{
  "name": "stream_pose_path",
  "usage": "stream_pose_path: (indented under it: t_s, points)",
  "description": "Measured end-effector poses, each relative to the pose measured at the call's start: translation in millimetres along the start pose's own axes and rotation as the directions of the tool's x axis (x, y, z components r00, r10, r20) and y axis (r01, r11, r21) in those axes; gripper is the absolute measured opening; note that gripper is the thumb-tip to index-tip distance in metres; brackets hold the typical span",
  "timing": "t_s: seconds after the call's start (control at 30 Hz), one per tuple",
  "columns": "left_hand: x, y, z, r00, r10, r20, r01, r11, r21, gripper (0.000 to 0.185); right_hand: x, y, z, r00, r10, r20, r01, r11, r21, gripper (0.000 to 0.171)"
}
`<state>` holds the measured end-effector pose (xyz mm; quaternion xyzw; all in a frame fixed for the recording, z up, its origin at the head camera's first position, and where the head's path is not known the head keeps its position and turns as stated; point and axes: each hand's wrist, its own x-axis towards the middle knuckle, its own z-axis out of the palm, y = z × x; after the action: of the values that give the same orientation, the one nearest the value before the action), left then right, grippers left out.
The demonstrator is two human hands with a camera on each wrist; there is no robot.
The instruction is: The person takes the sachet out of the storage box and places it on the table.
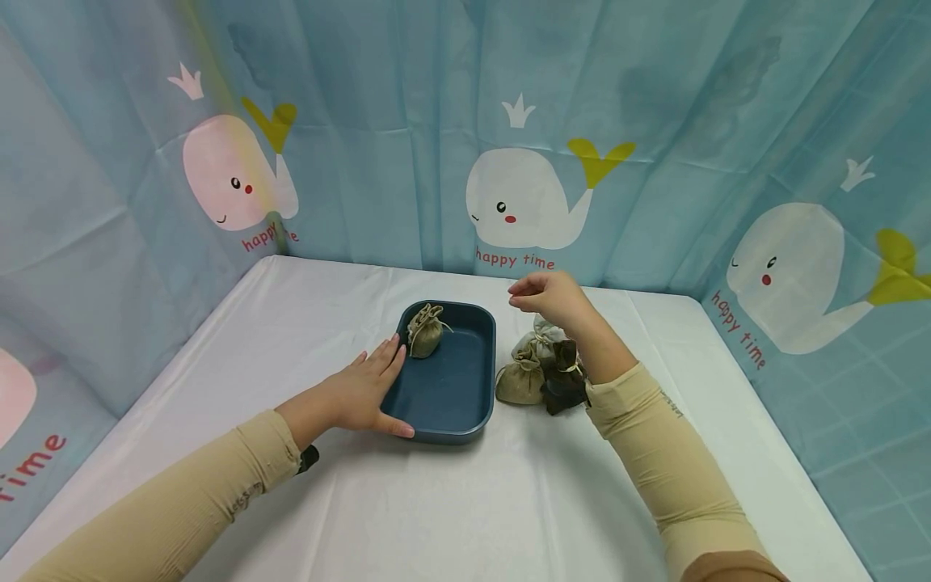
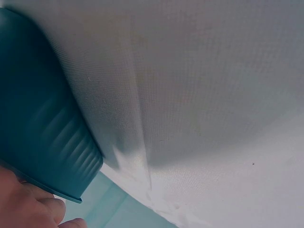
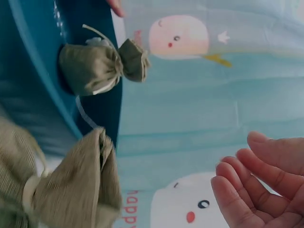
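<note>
A dark blue rectangular tray (image 1: 452, 388) sits on the table, with one olive drawstring pouch (image 1: 425, 335) upright in its far left corner. Along the tray's left rim rests my left hand (image 1: 362, 394), fingers spread and straight, thumb at the near corner. In the left wrist view its fingers lie at the tray's outer wall (image 2: 52, 114). My right hand (image 1: 553, 301) is raised over the pouches right of the tray, fingers loosely bent, holding nothing. Below it are another olive pouch (image 1: 520, 383), a dark brown pouch (image 1: 563, 386) and pale grey pouch fabric (image 1: 540, 335), partly hidden by the arm.
A white cloth (image 1: 407, 517) covers the table. Light blue curtains (image 1: 378, 202) printed with whales hang behind it and on both sides. The pouches stand close against the tray's right side.
</note>
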<state>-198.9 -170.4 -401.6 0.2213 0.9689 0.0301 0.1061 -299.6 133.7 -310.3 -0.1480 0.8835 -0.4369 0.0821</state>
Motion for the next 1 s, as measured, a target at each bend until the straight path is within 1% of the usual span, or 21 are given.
stream_pose_path:
  t_s: [0.17, 0.47, 0.7, 0.8, 1.0]
  points:
    - [-1.5, 0.5, -2.0, 1.0, 0.015, -0.001, -0.015, 1.0, -0.004, 0.13, 10, -4, 11, 1.0, 0.0, 0.015, -0.001, 0.999, 0.038, 0.022]
    - [-1.0, -0.4, -0.8, 1.0, 0.01, 0.009, -0.01, 1.0, 0.0, 0.131, 29, -11, 40, 0.999, 0.015, 0.042, -0.02, 0.994, 0.11, 0.021]
    - [-0.5, -0.5, -1.1, 1.0, 0.011, 0.007, -0.011, 1.0, -0.001, 0.131, 43, -12, 61, 0.999, 0.021, 0.043, -0.026, 0.993, 0.119, 0.02]
    - [-0.9, 0.0, -2.0, 1.0, 0.009, 0.01, -0.009, 1.0, -0.002, 0.132, 47, -12, 68, 0.999, 0.03, 0.041, -0.035, 0.99, 0.136, 0.02]
    - [-0.7, -0.4, -2.6, 1.0, 0.006, 0.014, -0.006, 1.0, -0.006, 0.132, 54, -12, 79, 0.998, 0.031, 0.051, -0.038, 0.991, 0.126, 0.02]
